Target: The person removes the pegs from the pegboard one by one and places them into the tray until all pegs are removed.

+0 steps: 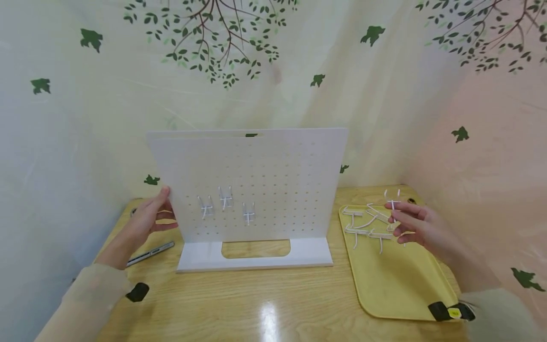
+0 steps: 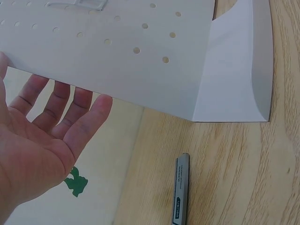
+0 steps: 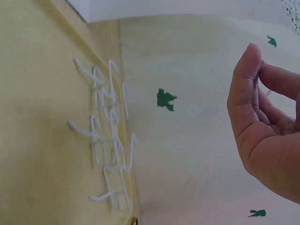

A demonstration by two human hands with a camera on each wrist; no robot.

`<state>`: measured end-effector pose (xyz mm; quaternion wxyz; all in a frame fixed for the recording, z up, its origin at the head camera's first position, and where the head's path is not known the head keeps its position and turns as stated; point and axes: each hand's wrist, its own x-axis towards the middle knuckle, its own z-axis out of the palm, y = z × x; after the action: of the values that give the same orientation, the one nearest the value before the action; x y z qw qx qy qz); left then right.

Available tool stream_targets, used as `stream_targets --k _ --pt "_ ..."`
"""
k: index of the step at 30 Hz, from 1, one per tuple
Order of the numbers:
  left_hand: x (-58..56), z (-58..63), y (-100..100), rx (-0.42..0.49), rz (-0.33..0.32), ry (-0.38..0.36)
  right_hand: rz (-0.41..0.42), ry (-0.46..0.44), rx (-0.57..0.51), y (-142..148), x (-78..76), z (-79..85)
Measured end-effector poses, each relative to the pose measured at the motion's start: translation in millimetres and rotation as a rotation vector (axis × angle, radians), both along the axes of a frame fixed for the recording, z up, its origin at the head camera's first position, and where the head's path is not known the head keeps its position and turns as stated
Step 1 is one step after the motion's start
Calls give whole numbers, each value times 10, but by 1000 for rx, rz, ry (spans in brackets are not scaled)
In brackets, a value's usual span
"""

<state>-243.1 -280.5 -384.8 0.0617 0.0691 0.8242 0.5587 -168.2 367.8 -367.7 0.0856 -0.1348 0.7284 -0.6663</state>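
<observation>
A white pegboard (image 1: 273, 190) stands upright on its white base, with three white hooks fixed in its holes, one of them a hook (image 1: 249, 213) near the middle. My left hand (image 1: 147, 218) holds the board's left edge; in the left wrist view the fingers (image 2: 77, 126) go behind the edge. Over the far part of a yellow tray (image 1: 384, 285), my right hand (image 1: 416, 223) pinches a white pegboard hook (image 1: 392, 203) between thumb and fingers, prongs upward. In the right wrist view the fingers mostly hide that hook. Several loose white hooks (image 3: 105, 136) lie at the tray's far end.
A grey utility-knife-like tool (image 1: 150, 254) lies on the wooden table (image 1: 239, 304) left of the board's base. The base has a wide cut-out slot. Behind the table hangs a pale curtain (image 1: 273, 104) with leaf and bird prints.
</observation>
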Motion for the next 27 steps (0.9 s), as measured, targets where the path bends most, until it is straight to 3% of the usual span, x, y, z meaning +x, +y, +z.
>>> stream_targets --k 5,13,20,27 --pt "5 9 6 2 -3 3 -53 -51 144 295 106 -140" --pt "10 14 8 -12 -7 19 -92 -283 384 714 231 -489" --pt "-3 12 -4 -6 -6 10 -75 -344 391 826 273 -759" --pt "6 20 -35 13 -9 0 -101 -352 432 773 250 -842"
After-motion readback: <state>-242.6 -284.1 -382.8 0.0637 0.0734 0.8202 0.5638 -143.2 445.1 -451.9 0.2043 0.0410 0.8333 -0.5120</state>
